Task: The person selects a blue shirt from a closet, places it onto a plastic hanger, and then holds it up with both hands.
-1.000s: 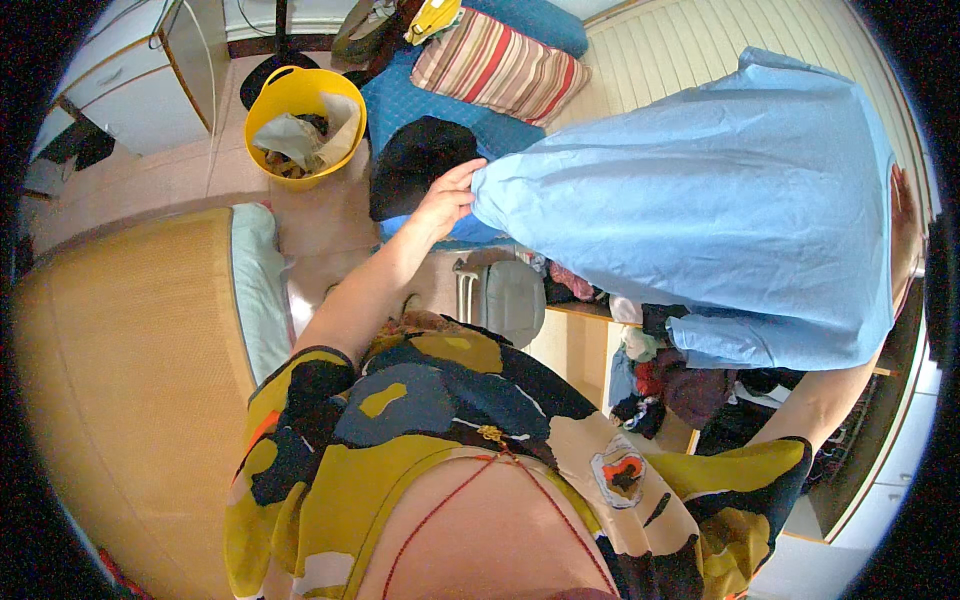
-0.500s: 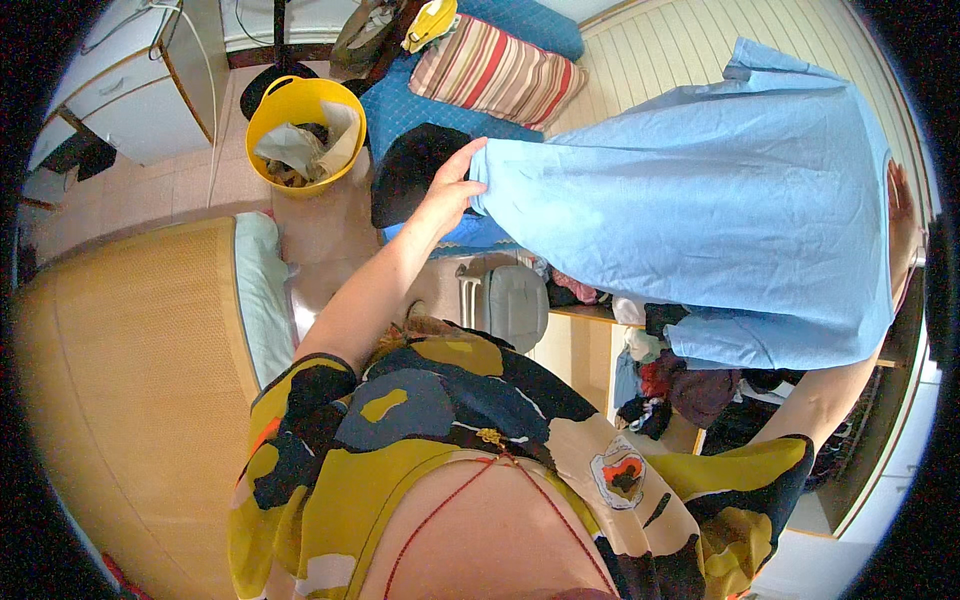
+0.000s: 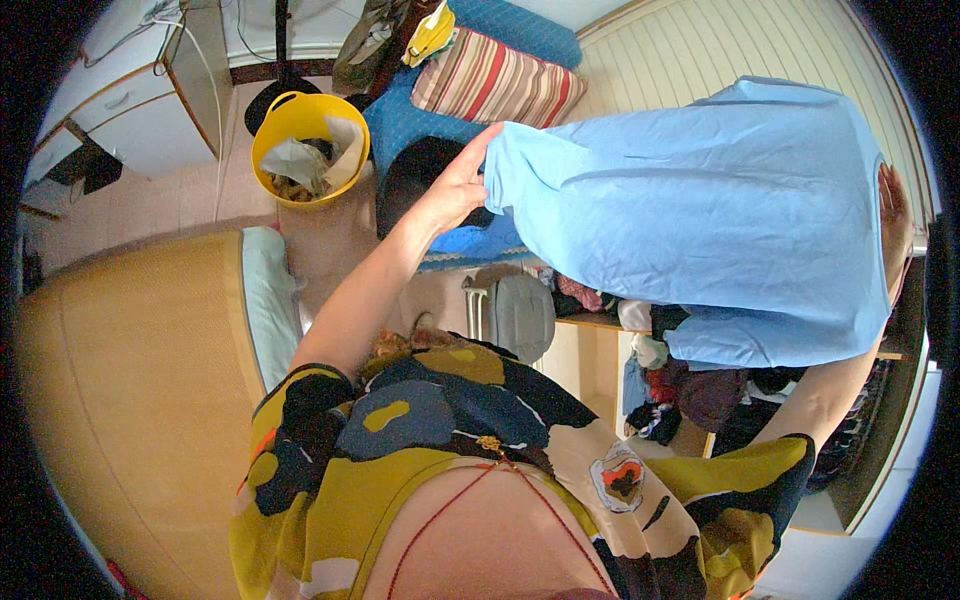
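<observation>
The left hand [image 3: 455, 185] pinches one upper corner of a light blue garment [image 3: 700, 215], thumb and fingers closed on the cloth. The right hand [image 3: 893, 225] shows only at the garment's far edge, its fingers against the fabric; how tightly it grips I cannot tell. Both arms are raised and spread, so the garment hangs stretched flat in the air in front of the person, probably to open it out.

Beneath it an open cupboard [image 3: 600, 345] holds shelves crammed with crumpled clothes [image 3: 690, 385]. Beyond the left hand a dark item [image 3: 420, 170] lies on a blue mattress [image 3: 400, 115], with a striped pillow [image 3: 500, 80] at its far end. A yellow basket [image 3: 305, 120] stands on the floor beside the mattress, holding pale cloth or paper. A bed with a woven mat [image 3: 130, 400] lies to the left.
</observation>
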A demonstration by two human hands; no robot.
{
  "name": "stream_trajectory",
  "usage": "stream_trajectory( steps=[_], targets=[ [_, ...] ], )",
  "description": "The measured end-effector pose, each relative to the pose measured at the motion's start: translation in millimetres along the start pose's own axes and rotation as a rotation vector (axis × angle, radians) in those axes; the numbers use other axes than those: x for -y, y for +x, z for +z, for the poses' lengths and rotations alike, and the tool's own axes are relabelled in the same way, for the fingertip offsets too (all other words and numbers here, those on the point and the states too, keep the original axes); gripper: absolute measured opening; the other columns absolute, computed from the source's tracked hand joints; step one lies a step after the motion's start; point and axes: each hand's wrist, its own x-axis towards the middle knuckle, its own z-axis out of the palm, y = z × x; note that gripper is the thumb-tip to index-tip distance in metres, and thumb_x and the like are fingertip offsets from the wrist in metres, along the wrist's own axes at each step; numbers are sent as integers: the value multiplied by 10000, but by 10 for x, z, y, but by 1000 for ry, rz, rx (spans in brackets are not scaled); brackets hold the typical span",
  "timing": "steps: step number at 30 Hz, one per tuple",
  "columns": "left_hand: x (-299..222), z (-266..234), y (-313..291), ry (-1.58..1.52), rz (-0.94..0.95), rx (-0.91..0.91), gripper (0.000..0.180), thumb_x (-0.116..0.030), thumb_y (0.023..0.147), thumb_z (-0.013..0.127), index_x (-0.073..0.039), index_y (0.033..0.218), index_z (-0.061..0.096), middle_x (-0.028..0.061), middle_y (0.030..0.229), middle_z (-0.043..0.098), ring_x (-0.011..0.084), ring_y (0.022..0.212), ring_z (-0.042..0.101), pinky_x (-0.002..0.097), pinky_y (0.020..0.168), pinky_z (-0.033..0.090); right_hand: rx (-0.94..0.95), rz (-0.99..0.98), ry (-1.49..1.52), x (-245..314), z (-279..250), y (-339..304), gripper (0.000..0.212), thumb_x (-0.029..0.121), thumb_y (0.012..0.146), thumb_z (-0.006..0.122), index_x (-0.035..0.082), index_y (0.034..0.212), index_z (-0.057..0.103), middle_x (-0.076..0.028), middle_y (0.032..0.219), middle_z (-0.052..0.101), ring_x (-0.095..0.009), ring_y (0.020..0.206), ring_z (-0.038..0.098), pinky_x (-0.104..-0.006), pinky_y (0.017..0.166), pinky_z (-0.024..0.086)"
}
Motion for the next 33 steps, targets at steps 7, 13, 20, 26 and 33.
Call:
stream_trajectory(
  steps=[7, 13, 20, 26, 33],
  targets=[
    [-37, -9, 65, 32, -3, 14, 945, 170, 545, 362, -102, 1421, 134, 105, 1440, 210, 200, 1265, 348, 297, 978, 356, 51, 6, 152, -167, -197, 211, 472, 291, 932, 364, -22, 1284, 374, -156, 1313, 409, -232, 1230, 386, -338, 1068, 266],
    [-212, 179, 91, 26, -50, 74, 937, 61, 591, 511, -115, 1424, 118, 98, 1437, 226, 218, 1296, 291, 355, 1035, 287, 9, -41, 83, -113, -11, 131, 472, 313, 926, 385, -14, 1265, 410, -156, 1286, 440, -229, 1212, 408, -337, 1050, 294],
    [-92, 68, 236, 295, 94, 51, 817, -26, 655, 552, -56, 1395, 205, 102, 1413, 271, 211, 1298, 267, 340, 1028, 276, -56, -42, -251, -207, -206, 408, 437, 331, 903, 446, -1, 1176, 527, -136, 1092, 591, -226, 1030, 564, -347, 942, 419],
    [70, -528, 129, 493, -390, -203, 710, -13, 732, 534, -95, 1379, 253, 123, 1392, 257, 310, 1221, 362, 376, 958, 377, -134, -276, -341, -178, 107, 755, 292, 299, 877, 535, 37, 903, 660, -44, 741, 628, -111, 673, 597, -231, 577, 497],
    [-345, -220, 523, 753, -68, -69, 441, -233, 842, 551, -63, 1242, 473, 82, 1240, 480, 225, 1158, 432, 333, 971, 333, -254, -588, -1035, 148, 321, 427, 304, 319, 884, 480, 64, 817, 632, -115, 699, 605, -282, 677, 599, -370, 594, 446]
  ],
)
